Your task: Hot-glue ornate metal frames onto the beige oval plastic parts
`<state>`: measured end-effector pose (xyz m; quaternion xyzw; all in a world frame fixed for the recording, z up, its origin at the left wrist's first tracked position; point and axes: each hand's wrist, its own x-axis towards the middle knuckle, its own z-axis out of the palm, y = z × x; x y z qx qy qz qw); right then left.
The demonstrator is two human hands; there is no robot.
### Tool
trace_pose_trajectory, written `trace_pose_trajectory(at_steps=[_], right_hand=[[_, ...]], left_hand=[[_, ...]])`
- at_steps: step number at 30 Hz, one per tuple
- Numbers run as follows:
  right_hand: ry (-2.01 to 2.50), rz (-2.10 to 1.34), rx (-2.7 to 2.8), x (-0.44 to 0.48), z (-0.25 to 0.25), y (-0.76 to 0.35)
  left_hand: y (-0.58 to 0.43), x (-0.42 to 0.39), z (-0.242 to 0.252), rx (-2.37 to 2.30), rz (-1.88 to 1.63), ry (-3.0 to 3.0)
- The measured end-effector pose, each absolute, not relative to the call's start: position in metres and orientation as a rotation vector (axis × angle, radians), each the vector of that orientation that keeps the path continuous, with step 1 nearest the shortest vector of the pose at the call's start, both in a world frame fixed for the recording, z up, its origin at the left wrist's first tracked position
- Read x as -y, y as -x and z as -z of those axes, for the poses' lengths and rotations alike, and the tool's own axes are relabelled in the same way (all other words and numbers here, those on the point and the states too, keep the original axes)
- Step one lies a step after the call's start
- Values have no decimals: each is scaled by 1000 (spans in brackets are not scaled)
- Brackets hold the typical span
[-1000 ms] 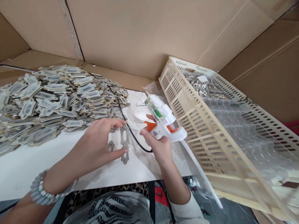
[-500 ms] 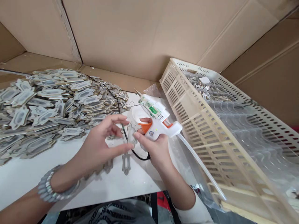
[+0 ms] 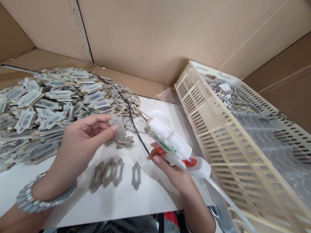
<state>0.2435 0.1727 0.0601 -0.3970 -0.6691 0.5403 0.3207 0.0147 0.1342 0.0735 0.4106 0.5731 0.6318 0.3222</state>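
Observation:
Between the thumb and fingers of my left hand [image 3: 85, 137] is a small grey frame-shaped plate [image 3: 118, 128], lifted above the table. My right hand [image 3: 173, 170] is wrapped round the handle of a white hot glue gun [image 3: 171, 136] with an orange trigger. Its metal nozzle points up and left, and a clear glue stick [image 3: 228, 202] trails from its back. On the white table, three plates [image 3: 108, 173] lie side by side, with a single plate [image 3: 136, 175] to their right. A few more pieces [image 3: 124, 141] lie just beyond my left fingertips.
A large heap of similar plates [image 3: 52, 111] covers the left of the table. At right, a cream plastic crate [image 3: 204, 124] holds metal parts and clear wavy trays. A black cable [image 3: 139, 139] crosses the table. Cardboard walls [image 3: 138, 35] enclose the back.
My left hand has closed on a plate and drawn left. The glue gun has moved right and down and turned in my right hand. The row of plates is now uncovered.

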Motion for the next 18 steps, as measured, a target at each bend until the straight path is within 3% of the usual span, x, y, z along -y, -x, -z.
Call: trace_pose_trajectory(at_steps=[5,18], right_hand=[[953,-1299,1902,-171,-71,-244],[889,-1370,2011,-170,-61,-244]], left_hand=[[-4,-131,-79,-1528,-1822,-1051],[-10,-126,-85,-1548,-1830,-1117]])
